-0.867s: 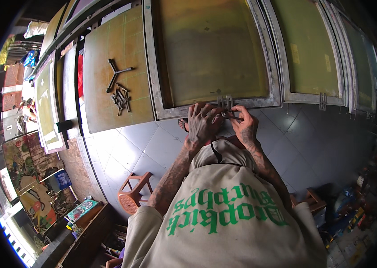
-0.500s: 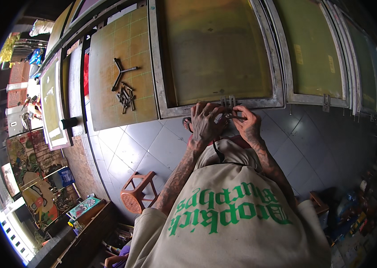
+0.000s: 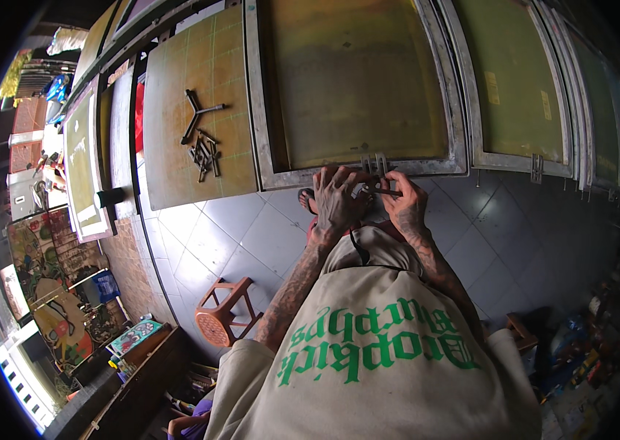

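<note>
A large screen-printing frame (image 3: 427, 167), with a metal border and dull yellow mesh, lies in front of me. Two upright metal prongs of a bracket (image 3: 373, 163) rise at its near bar. My left hand (image 3: 336, 196) has its fingers bent over that bar, with the thumb turned toward the bracket. Beside it, my right hand (image 3: 407, 202) pinches a small dark metal rod (image 3: 387, 192) between thumb and fingers, just below the bracket. The rod's inner end is partly hidden by my fingers. On the board to the left lie a Y-shaped socket wrench (image 3: 196, 116) and a pile of bolts (image 3: 206, 155).
The flat board (image 3: 170, 95) carries green grid lines. More framed screens (image 3: 519, 95) stand to the right, one with a similar clamp (image 3: 537, 169). A brown plastic stool (image 3: 223, 312) stands on the tiled floor (image 3: 211, 235), behind me to the left. Clutter (image 3: 581, 352) lies at the lower right.
The view has shifted slightly, with things on the left sitting a little further left. My hands keep nearly the same place at the bracket, and the rod remains in my right fingers.
</note>
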`<state>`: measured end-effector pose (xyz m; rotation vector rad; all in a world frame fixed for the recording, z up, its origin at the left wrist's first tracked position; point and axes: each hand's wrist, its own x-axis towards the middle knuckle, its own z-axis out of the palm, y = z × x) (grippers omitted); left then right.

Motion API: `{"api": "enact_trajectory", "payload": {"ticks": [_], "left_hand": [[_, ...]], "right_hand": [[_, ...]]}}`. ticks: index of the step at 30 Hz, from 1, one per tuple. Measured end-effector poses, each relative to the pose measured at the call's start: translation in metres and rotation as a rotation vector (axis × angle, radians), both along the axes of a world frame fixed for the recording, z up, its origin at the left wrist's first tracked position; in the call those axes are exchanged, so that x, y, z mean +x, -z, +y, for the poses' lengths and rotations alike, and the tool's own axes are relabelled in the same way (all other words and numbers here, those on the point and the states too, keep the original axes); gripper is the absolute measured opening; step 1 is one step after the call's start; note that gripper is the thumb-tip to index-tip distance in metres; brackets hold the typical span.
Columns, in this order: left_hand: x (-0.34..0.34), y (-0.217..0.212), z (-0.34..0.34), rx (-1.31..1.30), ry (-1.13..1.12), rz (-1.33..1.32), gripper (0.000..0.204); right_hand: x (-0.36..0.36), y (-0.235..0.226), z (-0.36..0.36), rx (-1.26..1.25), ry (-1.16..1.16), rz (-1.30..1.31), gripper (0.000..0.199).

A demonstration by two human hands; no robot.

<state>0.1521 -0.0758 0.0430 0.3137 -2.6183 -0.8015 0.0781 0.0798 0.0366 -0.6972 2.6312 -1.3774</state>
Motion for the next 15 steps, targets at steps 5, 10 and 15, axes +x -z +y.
{"api": "enact_trajectory", "payload": {"ticks": [5, 10, 15], "left_hand": [[0.000, -0.005, -0.005, 0.036, 0.049, 0.014, 0.037], [0.003, -0.008, -0.006, 0.017, 0.064, 0.025, 0.041], [0.000, -0.008, -0.012, -0.005, 0.107, 0.038, 0.040]], "right_hand": [[-0.011, -0.001, 0.002, -0.091, -0.107, 0.085, 0.025], [-0.006, 0.001, 0.008, -0.003, -0.087, -0.080, 0.037], [-0.007, 0.009, 0.008, -0.050, -0.101, -0.110, 0.035]]}}
